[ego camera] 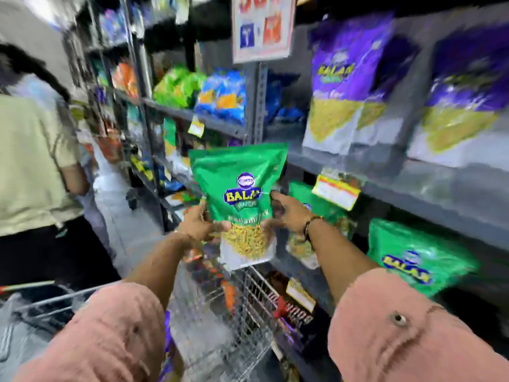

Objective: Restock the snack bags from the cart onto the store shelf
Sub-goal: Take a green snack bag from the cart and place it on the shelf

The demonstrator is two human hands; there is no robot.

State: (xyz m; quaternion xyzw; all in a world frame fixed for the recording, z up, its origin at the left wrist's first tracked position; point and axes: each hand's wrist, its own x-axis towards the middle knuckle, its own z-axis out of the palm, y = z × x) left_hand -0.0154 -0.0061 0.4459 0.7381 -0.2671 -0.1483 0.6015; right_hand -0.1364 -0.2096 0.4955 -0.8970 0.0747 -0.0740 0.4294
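Note:
A green snack bag (242,188) with a clear window of yellow sticks stands upright in mid-air above the wire cart (248,307). My left hand (199,223) grips its lower left edge. My right hand (286,210) holds its right side. The grey store shelf (413,186) runs along the right. On the level beside my right hand stand more green bags (413,257). Purple bags (347,78) fill the level above.
A person in a pale green shirt (30,166) stands in the aisle at the left, close to the cart. Blue and green bags (209,92) sit on the farther shelving. A sale sign (261,26) hangs above. Yellow price tags (336,191) hang on the shelf edges.

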